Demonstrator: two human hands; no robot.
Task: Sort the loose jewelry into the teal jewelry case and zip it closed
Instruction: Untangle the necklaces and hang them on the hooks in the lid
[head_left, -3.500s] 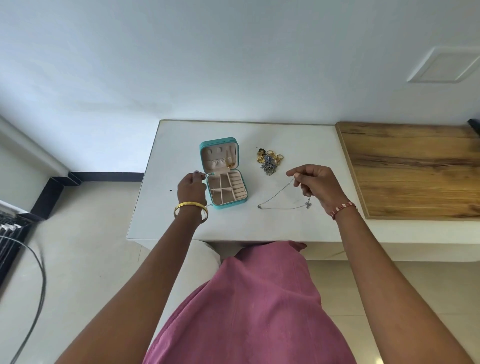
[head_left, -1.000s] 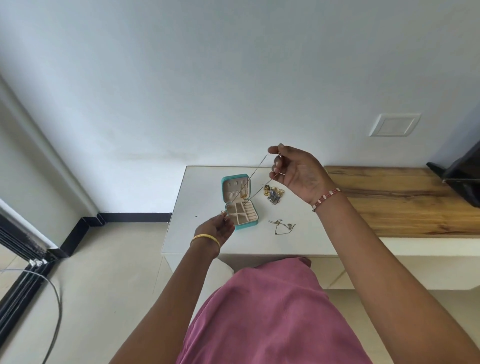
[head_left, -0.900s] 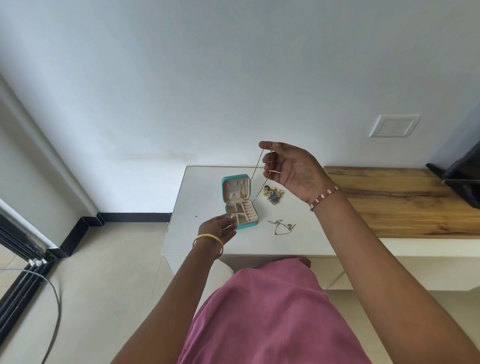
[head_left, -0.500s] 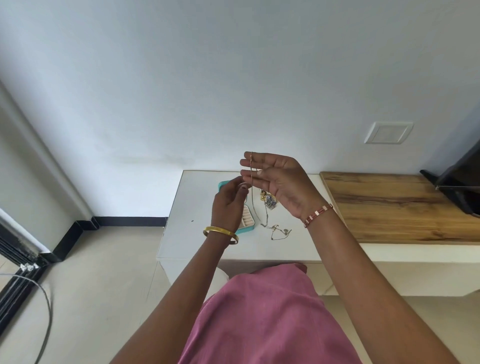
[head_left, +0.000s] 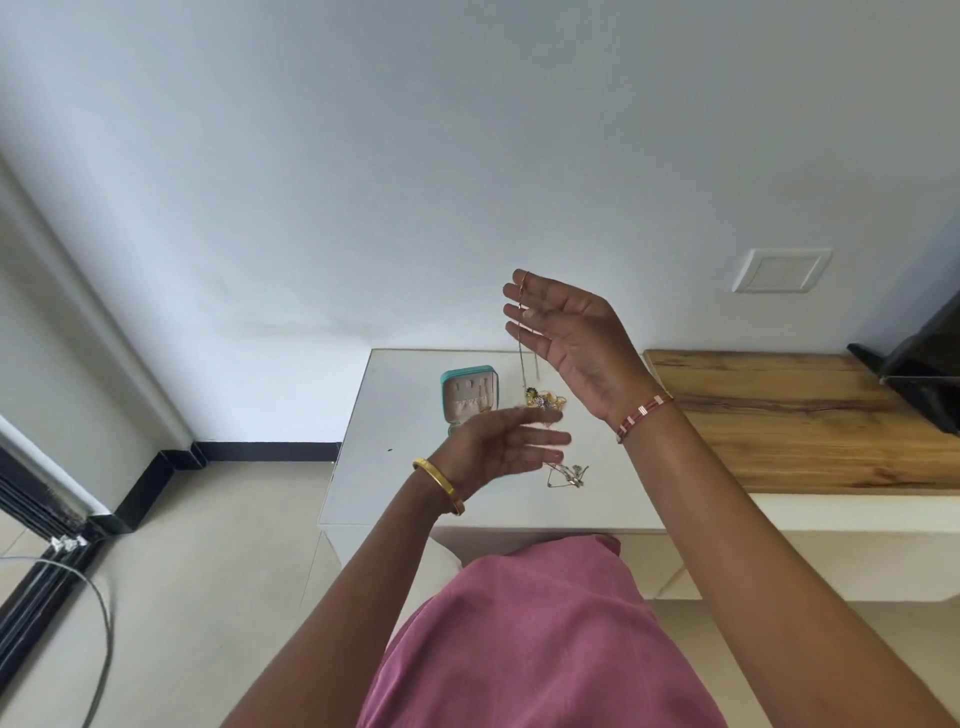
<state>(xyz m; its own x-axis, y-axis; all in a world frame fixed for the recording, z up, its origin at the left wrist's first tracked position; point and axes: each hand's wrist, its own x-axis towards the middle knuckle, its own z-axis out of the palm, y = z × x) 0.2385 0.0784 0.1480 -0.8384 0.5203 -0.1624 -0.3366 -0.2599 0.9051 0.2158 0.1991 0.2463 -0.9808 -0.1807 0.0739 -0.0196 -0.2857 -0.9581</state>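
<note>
The teal jewelry case (head_left: 467, 397) lies open on the white table (head_left: 374, 467), its lower half hidden behind my left hand. My right hand (head_left: 571, 338) is raised above the table, and a thin chain (head_left: 521, 338) is pinched at its fingertips and hangs straight down. My left hand (head_left: 498, 447) hovers lower, blurred by motion, fingers spread and holding nothing I can see. A pile of gold and blue jewelry (head_left: 545, 400) sits right of the case. Another small chain with a pendant (head_left: 569, 475) lies near the table's front.
A wooden counter (head_left: 805, 415) adjoins the table on the right, with a black object (head_left: 930, 369) at its far right end. A wall plate (head_left: 782, 270) is on the white wall. A cable (head_left: 98, 623) runs over the floor at left.
My right hand rose higher with the chain hanging from it. My left hand let go of the chain's lower end and dropped down in front of the case, fingers spread.
</note>
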